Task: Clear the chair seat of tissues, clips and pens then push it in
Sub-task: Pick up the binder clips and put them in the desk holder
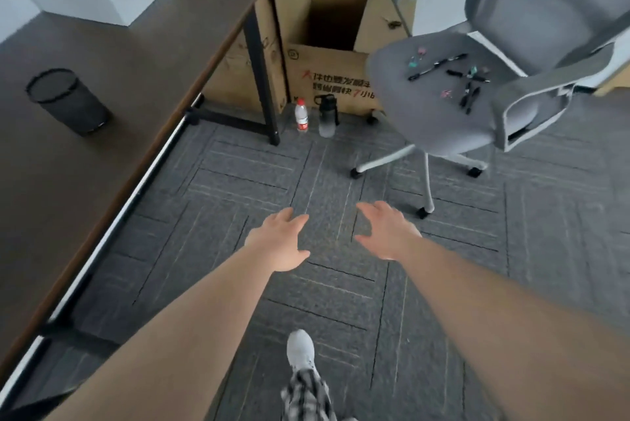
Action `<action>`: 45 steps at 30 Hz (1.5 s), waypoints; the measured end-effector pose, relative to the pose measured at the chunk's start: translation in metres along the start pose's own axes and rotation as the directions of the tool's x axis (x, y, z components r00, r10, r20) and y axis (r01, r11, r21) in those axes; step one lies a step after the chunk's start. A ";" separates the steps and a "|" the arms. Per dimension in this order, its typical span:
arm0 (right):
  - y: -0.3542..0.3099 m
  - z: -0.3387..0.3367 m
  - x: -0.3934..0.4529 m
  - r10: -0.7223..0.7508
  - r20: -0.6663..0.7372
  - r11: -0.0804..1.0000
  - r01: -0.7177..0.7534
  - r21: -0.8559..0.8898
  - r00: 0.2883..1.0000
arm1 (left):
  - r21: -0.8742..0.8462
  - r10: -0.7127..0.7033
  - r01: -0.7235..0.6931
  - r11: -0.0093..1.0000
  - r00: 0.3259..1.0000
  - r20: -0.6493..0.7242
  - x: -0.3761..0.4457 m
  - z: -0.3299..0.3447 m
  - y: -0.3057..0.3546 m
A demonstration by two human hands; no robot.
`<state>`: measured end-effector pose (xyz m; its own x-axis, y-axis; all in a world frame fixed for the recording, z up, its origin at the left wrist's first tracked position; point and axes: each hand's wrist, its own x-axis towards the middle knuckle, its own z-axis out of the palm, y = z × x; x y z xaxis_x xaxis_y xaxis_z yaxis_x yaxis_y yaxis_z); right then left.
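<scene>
A grey office chair [419,103] stands at the upper right, away from the desk. On its seat lie several black pens [438,65] and small coloured binder clips [416,57]. No tissue is visible on the seat. My left hand [281,240] and my right hand [387,233] are held out over the carpet, well short of the chair. Both hands hold nothing, with fingers spread.
A dark brown desk [102,86] runs along the left, with a black mesh pen holder [66,100] on it. Cardboard boxes [327,76] stand behind. A water bottle [301,115] and a dark-lidded bottle [328,115] stand on the carpet. My shoe [300,350] is below.
</scene>
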<state>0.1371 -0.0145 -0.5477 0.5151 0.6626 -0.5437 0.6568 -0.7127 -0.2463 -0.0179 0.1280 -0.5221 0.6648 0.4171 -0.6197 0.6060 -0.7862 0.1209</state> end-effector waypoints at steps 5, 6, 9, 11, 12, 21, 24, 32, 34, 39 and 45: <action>0.036 -0.059 0.030 0.113 -0.051 0.993 -0.111 0.029 0.992 | 0.186 0.189 -0.177 0.967 0.981 -0.049 0.067 -0.066 0.036; 0.042 -0.072 0.037 0.131 -0.059 0.991 -0.129 0.032 0.990 | 0.218 0.223 -0.208 0.954 0.974 -0.047 0.078 -0.078 0.043; 0.065 -0.112 0.062 0.211 -0.113 0.975 -0.201 0.095 0.971 | 0.304 0.313 -0.284 0.909 0.949 -0.048 0.120 -0.119 0.069; 0.082 -0.131 0.076 0.258 -0.135 0.959 -0.236 0.160 0.957 | 0.329 0.340 -0.308 0.893 0.939 -0.042 0.145 -0.141 0.087; 0.091 -0.138 0.083 0.277 -0.137 0.951 -0.251 0.182 0.951 | 0.348 0.350 -0.318 0.882 0.936 -0.032 0.157 -0.151 0.096; 0.190 -0.183 0.180 0.328 -0.106 0.900 -0.277 0.337 0.939 | 0.426 0.407 -0.388 0.817 0.912 0.050 0.291 -0.209 0.194; 0.216 -0.200 0.213 0.312 -0.087 0.900 -0.264 0.347 0.946 | 0.424 0.418 -0.404 0.811 0.906 0.064 0.332 -0.219 0.223; 0.261 -0.244 0.290 0.446 -0.088 0.832 -0.376 0.407 0.891 | 0.446 0.487 -0.461 0.767 0.871 0.062 0.431 -0.242 0.274; 0.267 -0.253 0.309 0.417 -0.105 0.863 -0.356 0.358 0.903 | 0.446 0.504 -0.480 0.756 0.861 0.072 0.456 -0.247 0.284; 0.312 -0.273 0.359 0.476 -0.086 0.842 -0.425 0.332 0.875 | 0.408 0.571 -0.555 0.725 0.816 0.095 0.520 -0.261 0.313; 0.349 -0.278 0.416 0.542 -0.031 0.799 -0.504 0.328 0.840 | 0.337 0.549 -0.595 0.730 0.804 0.231 0.578 -0.255 0.331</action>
<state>0.7333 0.0763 -0.6368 0.8056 0.1770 -0.5654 0.0845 -0.9789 -0.1861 0.6786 0.2256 -0.6425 0.7660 -0.2013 -0.6105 -0.1005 -0.9755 0.1955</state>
